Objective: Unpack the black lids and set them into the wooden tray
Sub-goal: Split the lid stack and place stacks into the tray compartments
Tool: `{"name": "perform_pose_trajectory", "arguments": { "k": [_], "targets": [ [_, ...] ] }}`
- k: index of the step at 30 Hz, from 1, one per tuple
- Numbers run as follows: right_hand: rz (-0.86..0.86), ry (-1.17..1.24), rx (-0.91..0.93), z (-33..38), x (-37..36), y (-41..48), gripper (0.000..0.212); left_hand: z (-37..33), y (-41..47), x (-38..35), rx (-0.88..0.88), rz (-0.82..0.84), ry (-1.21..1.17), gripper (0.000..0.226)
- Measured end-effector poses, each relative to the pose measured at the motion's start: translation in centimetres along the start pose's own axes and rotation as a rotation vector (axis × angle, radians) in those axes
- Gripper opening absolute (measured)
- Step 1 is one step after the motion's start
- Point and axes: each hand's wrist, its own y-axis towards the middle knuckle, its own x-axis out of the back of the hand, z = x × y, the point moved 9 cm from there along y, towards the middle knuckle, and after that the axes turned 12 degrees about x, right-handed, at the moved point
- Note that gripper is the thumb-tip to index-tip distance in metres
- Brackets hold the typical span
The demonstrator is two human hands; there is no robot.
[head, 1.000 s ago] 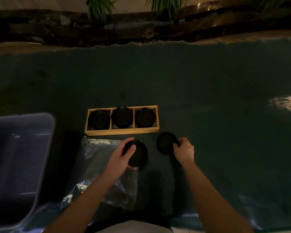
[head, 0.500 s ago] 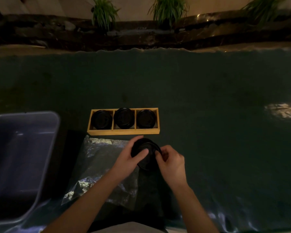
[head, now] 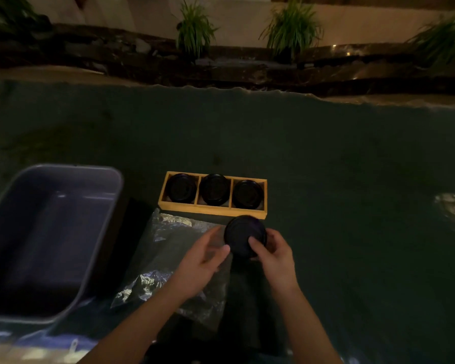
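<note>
Head view showed the right hand (head: 275,254) gripping a black lid (head: 243,236) by its near edge, just in front of the wooden tray (head: 210,210), likely to reach a compartment already holding lids. Released, fingers loosely spread, the left hand (head: 204,260) hovered beside it over the plastic bag (head: 168,258).

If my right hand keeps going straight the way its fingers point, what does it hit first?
Probably the wooden tray: the right hand, gripping a black lid, points up toward the tray's near wall by the right compartment. The height gap is unclear, so it might pass over.
</note>
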Motion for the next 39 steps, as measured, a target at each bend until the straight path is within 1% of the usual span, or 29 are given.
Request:
{"name": "perform_pose_trajectory", "arguments": {
  "k": [2,5,7,12,15,17,23,27,31,33,35,39],
  "targets": [
    [-0.066,-0.006,-0.054,-0.5,0.7,2.7,0.022,0.4,-0.6,1.9,-0.023,-0.088,0.114,0.054],
    [-0.111,-0.058,-0.106,-1.0,0.6,7.1,0.035,1.6,-1.6,4.4,-0.029,-0.179,0.236,0.046],
    [-0.124,-0.125,-0.111,-1.2,0.2,9.7,0.039,2.2,-2.1,5.8,-0.051,-0.217,0.3,0.037],
    [-0.102,-0.391,-0.122,-1.5,-1.6,13.8,0.043,4.1,-3.2,8.0,-0.033,-0.247,0.378,0.022],
    [-0.095,-0.61,-0.072,-0.7,-2.4,14.9,0.042,4.7,-3.7,9.2,-0.043,-0.287,0.383,0.021],
    [-0.107,-0.698,-0.077,-0.5,-2.5,15.1,0.044,5.0,-3.9,10.0,-0.042,-0.323,0.369,0.02],
    [-0.212,-0.676,-0.116,-0.4,-1.8,14.6,0.044,5.7,-4.2,11.9,-0.032,-0.358,0.366,0.02],
    [-0.238,-0.644,-0.119,-0.4,-1.5,13.9,0.043,5.8,-4.0,12.2,-0.026,-0.351,0.37,0.02],
    [-0.272,-0.577,-0.124,-0.3,-1.0,13.5,0.029,5.6,-3.7,12.2,-0.033,-0.33,0.36,0.02],
    [-0.282,-0.557,-0.138,-0.4,-0.7,13.4,0.026,5.4,-3.6,12.3,-0.038,-0.325,0.353,0.02],
    [-0.281,-0.57,-0.162,-0.8,-0.4,13.5,0.029,5.2,-3.7,12.2,-0.049,-0.319,0.358,0.02],
    [-0.254,-0.569,-0.201,-1.6,-0.3,13.6,0.043,4.8,-3.7,12.2,-0.085,-0.321,0.36,0.02]
  ]
}}
